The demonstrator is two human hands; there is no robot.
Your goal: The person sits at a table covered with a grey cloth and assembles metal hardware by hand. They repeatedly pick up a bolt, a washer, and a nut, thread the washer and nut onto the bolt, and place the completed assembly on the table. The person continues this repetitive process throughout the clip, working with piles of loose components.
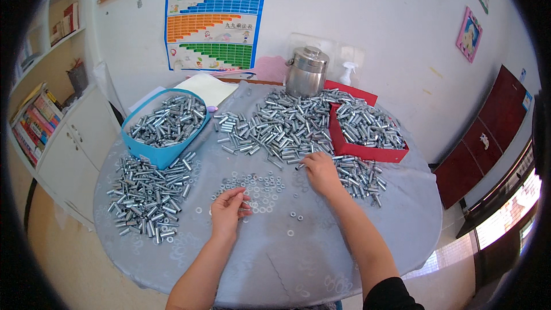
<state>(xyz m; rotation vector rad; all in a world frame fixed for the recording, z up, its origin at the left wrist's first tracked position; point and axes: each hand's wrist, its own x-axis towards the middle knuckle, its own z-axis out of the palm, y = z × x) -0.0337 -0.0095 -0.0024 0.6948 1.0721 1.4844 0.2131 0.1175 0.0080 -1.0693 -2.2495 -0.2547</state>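
Note:
My right hand [322, 173] reaches to the near edge of a big heap of short metal tubes [287, 123], its fingertips closed on one metal tube [299, 166]. Lower and to the left, my left hand [228, 211] hovers with fingers curled and thumb against them; whatever small thing they hold is hidden. Beside it lie scattered nuts [270, 182] and flat washers [262, 209]. Between my forearms sit two loose nuts [297, 216] and a single washer [290, 233]. Another pile of metal pieces [146, 195], tubes with washers among them, spreads at the left.
A blue bin [160, 155] full of metal parts stands at the left, a red box [367, 152] of tubes at the right. Behind the heap are a steel pot [307, 74] and white spray bottle [348, 73]. The round table has a grey cloth [258, 270].

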